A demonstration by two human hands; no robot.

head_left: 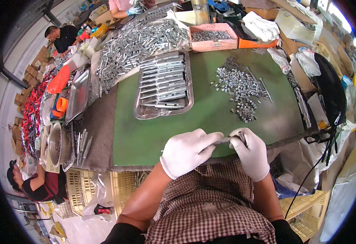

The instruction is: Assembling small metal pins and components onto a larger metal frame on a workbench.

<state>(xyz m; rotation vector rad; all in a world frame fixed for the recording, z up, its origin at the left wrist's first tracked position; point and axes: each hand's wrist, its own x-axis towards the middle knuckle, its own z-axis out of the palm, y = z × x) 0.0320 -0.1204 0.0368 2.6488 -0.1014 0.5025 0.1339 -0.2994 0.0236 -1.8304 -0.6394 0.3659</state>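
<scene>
In the head view, the left hand [189, 152] is gloved, its thumb and fingers pinching a slim metal part [220, 142] above the near edge of the green surface [202, 122]. The right hand [250, 153], also gloved, has its grip closed around a short metal cylinder [242, 137]; whether it also clamps the far end of the slim part cannot be told, as the fingers hide it. The slim part spans the gap between the hands, presumably so both ends can be controlled. Beyond, a steel tray [157, 113] holds pointed metal tools [163, 84] side by side, tips leftward, an order that likely prevents tangling. Small metal fittings [237, 83] lie loose toward the right, probably for easy picking. A heap of metal tubes [141, 40] sits farther back, apparently as bulk stock.
</scene>
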